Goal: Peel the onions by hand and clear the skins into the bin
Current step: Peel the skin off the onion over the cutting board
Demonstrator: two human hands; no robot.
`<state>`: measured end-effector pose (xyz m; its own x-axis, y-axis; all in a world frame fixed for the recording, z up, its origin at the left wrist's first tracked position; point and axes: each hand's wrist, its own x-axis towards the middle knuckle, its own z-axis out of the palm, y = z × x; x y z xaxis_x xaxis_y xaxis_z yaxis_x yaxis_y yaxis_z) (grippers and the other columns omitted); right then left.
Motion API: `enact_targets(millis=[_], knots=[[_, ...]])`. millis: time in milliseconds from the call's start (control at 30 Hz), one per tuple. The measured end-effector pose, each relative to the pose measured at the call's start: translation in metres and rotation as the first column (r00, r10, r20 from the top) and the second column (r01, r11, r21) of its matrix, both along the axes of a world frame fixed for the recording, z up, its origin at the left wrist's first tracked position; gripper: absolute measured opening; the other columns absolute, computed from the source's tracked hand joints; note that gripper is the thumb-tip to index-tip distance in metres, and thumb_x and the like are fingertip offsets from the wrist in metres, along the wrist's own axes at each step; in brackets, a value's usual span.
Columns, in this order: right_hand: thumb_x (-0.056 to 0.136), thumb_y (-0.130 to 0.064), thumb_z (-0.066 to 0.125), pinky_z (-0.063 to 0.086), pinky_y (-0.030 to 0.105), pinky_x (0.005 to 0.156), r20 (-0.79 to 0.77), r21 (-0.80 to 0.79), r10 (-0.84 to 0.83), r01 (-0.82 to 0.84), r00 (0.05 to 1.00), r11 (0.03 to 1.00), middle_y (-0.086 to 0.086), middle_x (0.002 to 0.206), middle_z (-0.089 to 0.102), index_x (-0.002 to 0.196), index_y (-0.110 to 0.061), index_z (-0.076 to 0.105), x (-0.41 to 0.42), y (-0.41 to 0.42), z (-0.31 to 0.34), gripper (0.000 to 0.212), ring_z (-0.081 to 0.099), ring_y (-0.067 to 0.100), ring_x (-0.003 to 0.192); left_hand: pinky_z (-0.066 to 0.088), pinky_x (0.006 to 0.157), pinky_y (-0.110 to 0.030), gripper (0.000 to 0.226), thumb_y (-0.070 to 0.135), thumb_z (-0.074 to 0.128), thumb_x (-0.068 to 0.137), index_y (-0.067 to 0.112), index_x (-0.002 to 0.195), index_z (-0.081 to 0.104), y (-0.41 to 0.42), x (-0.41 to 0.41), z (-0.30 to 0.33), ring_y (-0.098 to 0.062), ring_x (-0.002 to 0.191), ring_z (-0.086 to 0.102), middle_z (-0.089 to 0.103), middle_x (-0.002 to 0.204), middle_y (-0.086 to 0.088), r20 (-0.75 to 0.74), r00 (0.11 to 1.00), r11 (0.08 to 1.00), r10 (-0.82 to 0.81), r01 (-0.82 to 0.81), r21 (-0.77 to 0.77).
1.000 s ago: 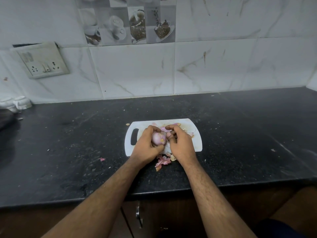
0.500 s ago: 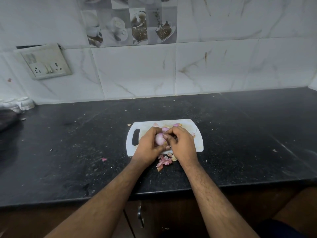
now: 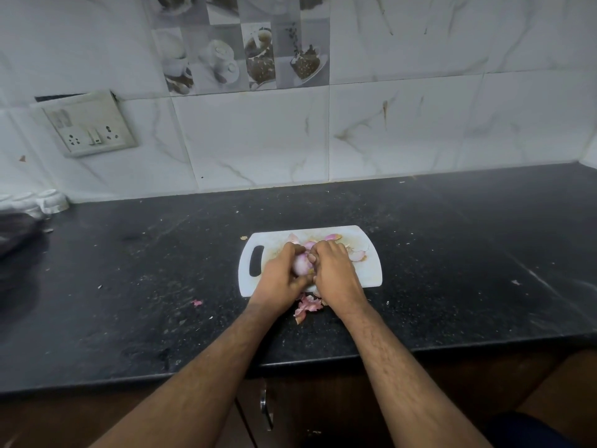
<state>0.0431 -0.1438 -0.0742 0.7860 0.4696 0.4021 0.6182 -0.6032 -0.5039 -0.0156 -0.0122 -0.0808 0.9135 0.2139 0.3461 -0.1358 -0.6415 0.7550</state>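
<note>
At the far left edge, a dark rounded object (image 3: 16, 231) sits on the black speckled stone surface (image 3: 452, 253), with small white ribbed cups (image 3: 48, 202) just behind it against the wall. Above them a white switch-and-socket plate (image 3: 89, 124) hangs tilted on the white marble-patterned wall tiles (image 3: 420, 124). A tiny pink scrap of skin (image 3: 197, 302) lies alone on the surface, left of the arms.

Near the middle lies a white plastic cutting board with a slot handle (image 3: 250, 279), its handle end pointing left. The left hand (image 3: 279, 279) is over the board, its fingers curled round a small pale pink peeled onion (image 3: 299, 264) and holding it above the board. The right hand (image 3: 334, 273) presses in against the onion from the right, its fingertips bent onto the bulb's upper side; whether it pinches a strip of skin cannot be told. Loose pink and tan onion skins (image 3: 332, 237) lie on the far part of the board, behind the hands, and a curled pile of pink skins (image 3: 307, 307) rests on the surface just off the board's near edge, between the two wrists.

Below the surface's near edge, a dark wooden cabinet front carries a metal handle (image 3: 264, 412).
</note>
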Motion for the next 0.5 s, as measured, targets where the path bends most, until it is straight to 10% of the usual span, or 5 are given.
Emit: enact_targets(millis=[300, 500], knots=[[0.100, -0.008, 0.049, 0.045, 0.037, 0.095, -0.014, 0.194, 0.198, -0.192, 0.980, 0.962, 0.007, 0.113, 0.065, 0.097, -0.009, 0.063, -0.002, -0.005, -0.007, 0.014, 0.054, 0.022, 0.107, 0.047, 0.072, -0.008, 0.038, 0.024, 0.079, 0.088, 0.013, 0.117, 0.056, 0.002, 0.001, 0.005, 0.001, 0.085, 0.063, 0.067, 0.097, 0.007, -0.006, 0.998, 0.997, 0.058, -0.058, -0.060], [0.097, 0.002, 0.051, 0.051, 0.027, 0.094, -0.139, 0.395, -0.093, 0.141, 0.986, 0.908, -0.002, 0.109, 0.067, 0.111, -0.013, 0.069, 0.005, -0.010, -0.002, 0.027, 0.061, 0.011, 0.101, 0.050, 0.073, -0.008, 0.051, 0.017, 0.090, 0.075, 0.015, 0.115, 0.058, 0.000, -0.002, 0.006, 0.009, 0.087, 0.066, 0.070, 0.101, 0.010, -0.040, 0.999, 0.992, 0.031, -0.036, -0.121]])
